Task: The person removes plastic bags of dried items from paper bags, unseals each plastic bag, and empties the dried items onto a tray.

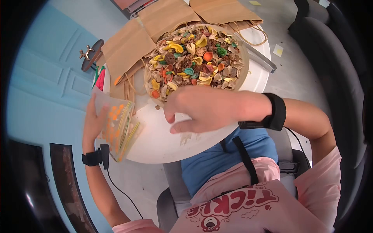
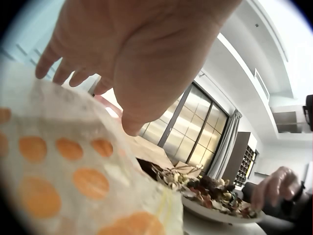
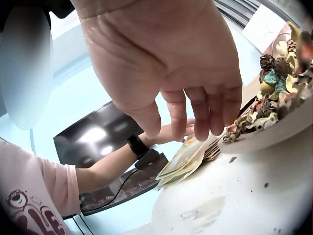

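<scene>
Several clear zip bags [image 1: 125, 130] with orange dots stand at the left edge of the white table. My left hand [image 1: 93, 122] is at the outer side of these bags; in the left wrist view its fingertips [image 2: 44, 66] reach the upper edge of a dotted bag [image 2: 73, 125], the thumb apart from them. My right hand [image 1: 206, 108] hovers in front of a wide bowl [image 1: 244, 73] heaped with potpourri [image 1: 194, 58]: dried petals, cones and coloured pieces. In the right wrist view, its fingers [image 3: 200, 112] hang loosely bent with nothing between them.
Brown paper bags [image 1: 128, 48] lie behind and left of the bowl. A metal strip [image 1: 260, 58] is at the table's right side. Small crumbs dot the white tabletop [image 1: 163, 136] in front. A dark sofa [image 1: 330, 70] stands to the right.
</scene>
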Demonstrator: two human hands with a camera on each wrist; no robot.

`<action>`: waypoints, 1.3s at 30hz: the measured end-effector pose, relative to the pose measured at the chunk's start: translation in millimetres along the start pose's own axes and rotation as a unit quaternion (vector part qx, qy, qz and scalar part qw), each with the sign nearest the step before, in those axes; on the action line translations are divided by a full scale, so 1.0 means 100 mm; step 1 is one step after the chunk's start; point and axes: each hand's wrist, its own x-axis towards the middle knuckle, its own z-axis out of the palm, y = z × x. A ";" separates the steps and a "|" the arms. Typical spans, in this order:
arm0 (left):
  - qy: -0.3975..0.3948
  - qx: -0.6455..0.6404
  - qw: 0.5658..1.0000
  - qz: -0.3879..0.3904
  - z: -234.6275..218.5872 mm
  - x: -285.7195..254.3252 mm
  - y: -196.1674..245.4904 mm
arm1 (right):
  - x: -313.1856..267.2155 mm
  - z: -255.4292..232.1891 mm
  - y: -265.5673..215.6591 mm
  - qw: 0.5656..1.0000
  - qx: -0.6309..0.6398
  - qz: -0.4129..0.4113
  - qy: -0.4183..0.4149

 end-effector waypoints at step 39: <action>-0.094 -0.209 0.965 0.127 -0.09 0.63 1.41 | 0.73 -1.77 0.24 0.955 -0.237 0.174 -0.024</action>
